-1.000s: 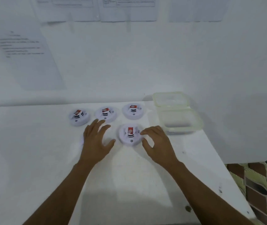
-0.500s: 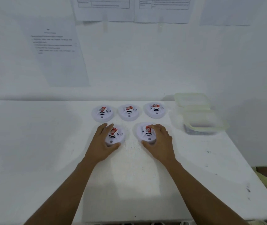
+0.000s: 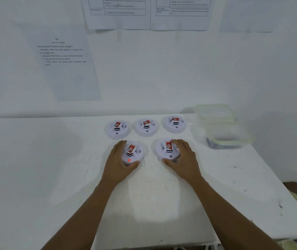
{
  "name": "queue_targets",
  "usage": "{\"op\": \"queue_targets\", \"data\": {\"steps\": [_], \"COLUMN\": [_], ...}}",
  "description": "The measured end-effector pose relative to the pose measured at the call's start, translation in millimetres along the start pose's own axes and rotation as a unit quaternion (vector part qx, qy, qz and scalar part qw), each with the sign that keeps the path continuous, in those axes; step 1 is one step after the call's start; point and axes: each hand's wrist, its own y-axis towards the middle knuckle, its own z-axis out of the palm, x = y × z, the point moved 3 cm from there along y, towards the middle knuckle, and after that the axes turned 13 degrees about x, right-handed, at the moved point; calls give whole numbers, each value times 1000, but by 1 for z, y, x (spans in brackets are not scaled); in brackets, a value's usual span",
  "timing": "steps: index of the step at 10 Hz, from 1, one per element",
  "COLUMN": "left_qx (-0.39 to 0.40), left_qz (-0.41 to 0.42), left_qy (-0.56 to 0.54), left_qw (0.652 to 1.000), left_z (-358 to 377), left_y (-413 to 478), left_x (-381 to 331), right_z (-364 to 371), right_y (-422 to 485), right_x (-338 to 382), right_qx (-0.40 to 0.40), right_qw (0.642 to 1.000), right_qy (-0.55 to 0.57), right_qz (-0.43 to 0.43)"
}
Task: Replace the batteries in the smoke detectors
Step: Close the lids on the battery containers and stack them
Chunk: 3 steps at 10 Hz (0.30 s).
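Several round white smoke detectors with red labels lie on a white table (image 3: 35, 177). Three stand in a back row: left (image 3: 117, 129), middle (image 3: 146, 127), right (image 3: 174, 123). Two are in front. My left hand (image 3: 119, 162) grips the front left detector (image 3: 132, 154) from its left side, thumb curled under its near edge; a red light glows on it. My right hand (image 3: 184, 159) grips the front right detector (image 3: 167, 150) from its right side, fingers over the top and thumb at the near rim.
Two clear plastic lidded boxes stand at the table's back right, the far box (image 3: 213, 112) and the near box (image 3: 228, 135), which holds dark small items. Printed paper sheets (image 3: 63, 62) hang on the white wall. The table's right edge (image 3: 288, 192) drops off close by.
Both hands went from lying on the table to gripping the two front detectors. A red light now glows on the front left detector.
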Motion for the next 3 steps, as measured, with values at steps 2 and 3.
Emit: {"op": "queue_targets", "data": {"steps": [2, 3], "left_qx": [-49, -106], "left_qz": [23, 33], "left_qy": [24, -14], "left_qw": [998, 994], "left_z": [0, 4], "left_y": [-20, -67], "left_x": [-13, -12], "right_z": [-4, -5], "right_y": [-14, -62], "right_x": [5, 7], "right_qx": [-22, -93], "right_qw": [999, 988], "right_qy": [41, 123], "right_qz": [29, 22]}}
